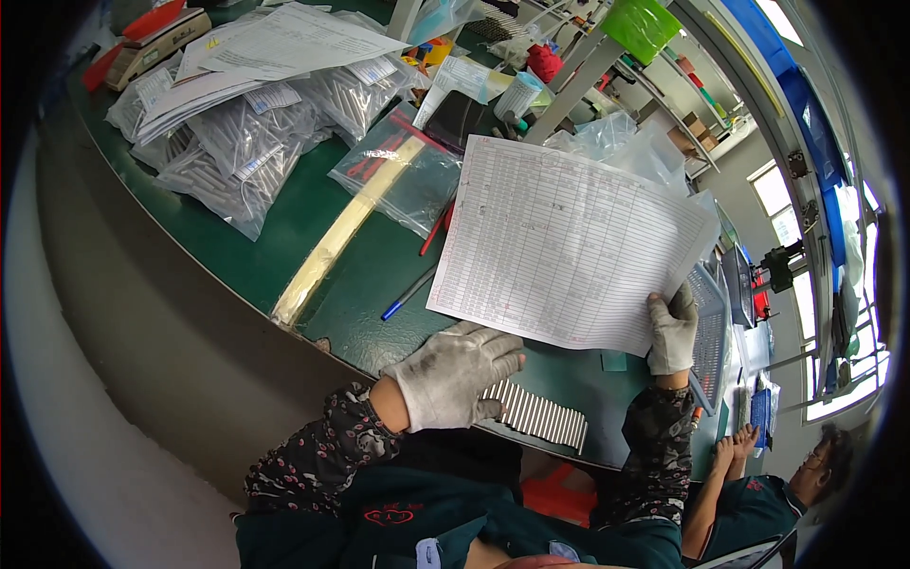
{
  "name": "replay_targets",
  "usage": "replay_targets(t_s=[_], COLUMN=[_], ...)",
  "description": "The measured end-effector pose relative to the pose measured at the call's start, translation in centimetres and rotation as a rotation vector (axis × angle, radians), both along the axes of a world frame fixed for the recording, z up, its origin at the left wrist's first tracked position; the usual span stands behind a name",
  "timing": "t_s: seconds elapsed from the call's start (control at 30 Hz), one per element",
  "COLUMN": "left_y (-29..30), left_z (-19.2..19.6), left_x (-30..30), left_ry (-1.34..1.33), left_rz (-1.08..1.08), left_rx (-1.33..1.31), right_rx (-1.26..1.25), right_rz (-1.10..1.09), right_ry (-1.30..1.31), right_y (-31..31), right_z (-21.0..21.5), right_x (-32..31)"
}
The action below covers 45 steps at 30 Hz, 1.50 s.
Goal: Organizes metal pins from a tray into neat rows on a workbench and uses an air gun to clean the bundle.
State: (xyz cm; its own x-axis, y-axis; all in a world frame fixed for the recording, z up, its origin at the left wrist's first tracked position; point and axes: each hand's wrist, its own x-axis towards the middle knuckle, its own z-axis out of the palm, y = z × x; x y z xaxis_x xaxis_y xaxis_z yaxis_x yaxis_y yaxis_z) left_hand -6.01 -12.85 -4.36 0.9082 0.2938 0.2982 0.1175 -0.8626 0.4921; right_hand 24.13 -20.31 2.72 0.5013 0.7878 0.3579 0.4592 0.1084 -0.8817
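My right hand [672, 334], in a pale work glove, pinches the lower right corner of a large printed sheet [559, 242] covered in a fine table grid. The sheet is tilted above the green table [360, 327]. My left hand [450, 377], in a soiled pale glove, lies with its fingers stretched out at the table's near edge. Its thumb and fingers are beside the left end of a row of short metal pins [542, 417], laid side by side; some of that end is hidden by the glove. Whether the fingers touch the pins I cannot tell.
A blue pen [409, 292] lies left of the sheet. Clear bags of metal pins [237, 175] lie under papers [294, 43] at the far left. A yellowish strip [346, 237] crosses the table. A grey basket [709, 332] stands right; a co-worker [773, 503] sits beyond.
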Motion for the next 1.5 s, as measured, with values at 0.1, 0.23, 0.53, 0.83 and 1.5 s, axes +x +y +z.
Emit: replay_targets(t_s=[0.1, 0.23, 0.53, 0.83, 1.5], left_y=[0.0, 0.1, 0.0, -0.1, -0.1], left_z=[0.1, 0.0, 0.1, 0.1, -0.1], left_x=[0.0, 0.0, 0.1, 0.0, 0.0], left_ry=[-0.02, -0.037, -0.039, -0.028, -0.052], left_rz=[0.007, 0.001, 0.007, 0.01, 0.015], left_rx=[0.008, -0.01, -0.005, -0.008, 0.015], right_rx=[-0.001, -0.008, 0.0, -0.014, -0.012], right_rz=[0.017, -0.003, -0.024, -0.038, -0.023], right_ry=[0.012, -0.008, -0.01, 0.008, -0.023], right_y=[-0.1, 0.0, -0.1, -0.2, -0.2], right_z=[0.2, 0.1, 0.0, -0.2, 0.2], right_x=[-0.2, -0.2, -0.2, 0.3, -0.4])
